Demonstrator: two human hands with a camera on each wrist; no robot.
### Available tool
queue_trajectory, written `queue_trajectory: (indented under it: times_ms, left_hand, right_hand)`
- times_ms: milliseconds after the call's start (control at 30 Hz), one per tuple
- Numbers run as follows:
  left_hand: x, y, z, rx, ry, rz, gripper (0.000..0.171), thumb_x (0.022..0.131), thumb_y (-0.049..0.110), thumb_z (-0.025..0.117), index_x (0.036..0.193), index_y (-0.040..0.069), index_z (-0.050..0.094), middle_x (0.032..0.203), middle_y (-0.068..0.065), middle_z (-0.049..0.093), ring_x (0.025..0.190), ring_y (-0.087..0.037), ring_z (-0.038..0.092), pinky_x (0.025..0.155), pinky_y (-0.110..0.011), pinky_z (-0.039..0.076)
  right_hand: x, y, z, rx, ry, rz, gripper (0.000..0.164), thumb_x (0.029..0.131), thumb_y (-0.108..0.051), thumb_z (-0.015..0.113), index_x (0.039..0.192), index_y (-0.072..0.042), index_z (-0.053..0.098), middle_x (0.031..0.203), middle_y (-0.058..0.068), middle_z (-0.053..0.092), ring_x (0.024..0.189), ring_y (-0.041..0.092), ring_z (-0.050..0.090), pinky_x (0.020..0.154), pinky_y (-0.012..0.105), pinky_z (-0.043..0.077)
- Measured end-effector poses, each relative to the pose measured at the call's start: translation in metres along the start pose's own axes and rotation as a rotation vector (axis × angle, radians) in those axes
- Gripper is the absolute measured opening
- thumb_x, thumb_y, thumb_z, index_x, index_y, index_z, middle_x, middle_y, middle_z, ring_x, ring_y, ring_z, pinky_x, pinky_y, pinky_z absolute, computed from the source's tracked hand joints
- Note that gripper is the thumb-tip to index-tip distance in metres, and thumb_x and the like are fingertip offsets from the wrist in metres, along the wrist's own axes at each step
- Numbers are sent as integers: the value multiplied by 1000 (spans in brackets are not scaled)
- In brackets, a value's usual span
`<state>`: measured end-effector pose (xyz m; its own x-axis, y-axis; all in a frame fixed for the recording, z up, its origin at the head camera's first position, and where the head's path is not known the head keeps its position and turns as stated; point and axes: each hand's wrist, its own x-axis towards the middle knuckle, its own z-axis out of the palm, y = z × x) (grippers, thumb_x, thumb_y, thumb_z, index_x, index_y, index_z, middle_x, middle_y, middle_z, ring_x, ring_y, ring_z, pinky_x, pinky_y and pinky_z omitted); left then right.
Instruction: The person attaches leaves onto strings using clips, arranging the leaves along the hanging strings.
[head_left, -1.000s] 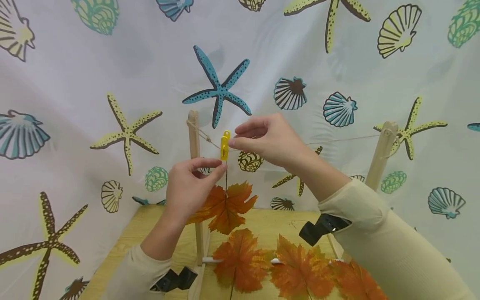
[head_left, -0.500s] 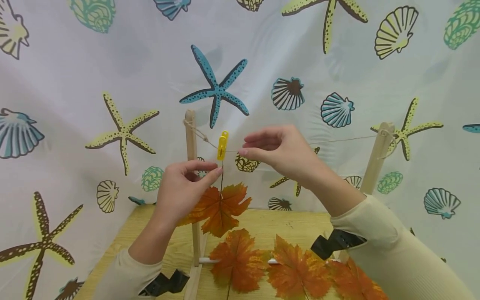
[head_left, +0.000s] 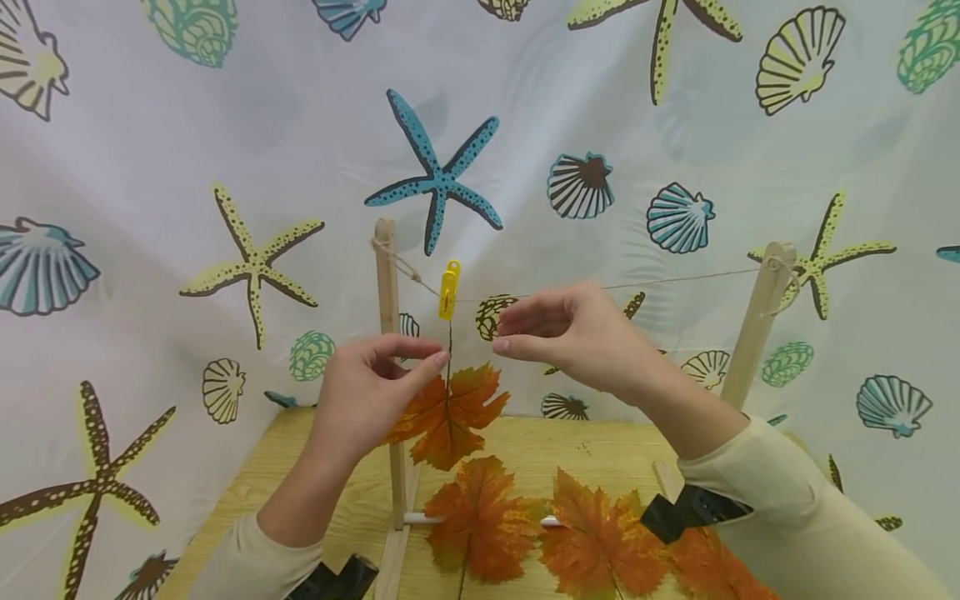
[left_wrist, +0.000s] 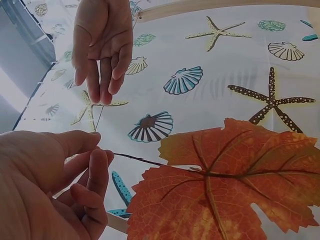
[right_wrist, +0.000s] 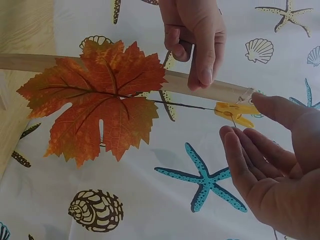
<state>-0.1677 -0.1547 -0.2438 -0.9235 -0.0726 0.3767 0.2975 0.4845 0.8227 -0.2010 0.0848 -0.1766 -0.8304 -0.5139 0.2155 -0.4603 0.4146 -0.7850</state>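
A yellow clothespin [head_left: 448, 290] sits on the string [head_left: 675, 280] near its left end, upright, with an orange artificial leaf [head_left: 459, 421] hanging below by its dark stem [head_left: 450, 340]. My left hand [head_left: 363, 400] is just left of the stem, thumb and index finger slightly parted. In the right wrist view a small gap shows between those fingertips and the stem [right_wrist: 182, 104]. To the right of the clothespin and lower, my right hand [head_left: 581, 335] holds nothing, its fingers loosely extended. The right wrist view shows the clothespin's [right_wrist: 235, 112] jaws closed over the stem's end.
Two wooden posts, left [head_left: 386, 279] and right [head_left: 757, 325], carry the string. More orange leaves, one left [head_left: 476, 521], one middle [head_left: 603, 533] and one right [head_left: 712, 567], lie on the wooden table [head_left: 330, 458] near a white rod [head_left: 420, 518]. Behind hangs a shell-patterned cloth [head_left: 300, 133].
My right hand has left the clothespin and moved right and down. The left hand has lowered slightly beside the stem. The clothespin and leaf stay hanging on the string.
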Motion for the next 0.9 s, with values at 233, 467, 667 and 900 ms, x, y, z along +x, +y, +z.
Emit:
queue_trajectory:
  times_ms: [233, 467, 667, 900]
  left_hand:
    - [-3, 0, 3, -40, -34, -24, 24, 90, 34, 76, 105, 15, 78, 99, -6, 73, 71, -18, 63, 57, -24, 51]
    - [-3, -8, 5, -88, -87, -20, 22, 90, 27, 76, 107, 12, 77, 99, -9, 74, 74, -20, 68, 63, -28, 56]
    - [-2, -16, 7, -91, -122, -14, 21, 90, 27, 76, 107, 14, 77, 92, -8, 73, 76, -31, 67, 63, -30, 56]
    - [-4, -22, 7, -101, -142, -12, 18, 91, 26, 75, 106, 16, 77, 93, -5, 73, 75, -31, 66, 62, -30, 57]
  right_hand:
    - [-4, 4, 2, -11, -13, -9, 30, 89, -28, 78, 115, -15, 72, 108, 0, 75, 96, 14, 73, 86, 37, 58]
    - [-10, 10, 4, -7, -55, -12, 32, 90, -25, 76, 118, -11, 71, 110, 3, 75, 97, 14, 73, 89, 36, 57]
    - [-16, 16, 7, -5, -75, -12, 31, 90, -26, 76, 118, -12, 71, 107, 1, 75, 96, 14, 72, 88, 35, 57]
    - [-20, 25, 12, 16, -87, -32, 33, 89, -23, 77, 119, -10, 71, 107, 2, 75, 96, 14, 72, 84, 32, 58]
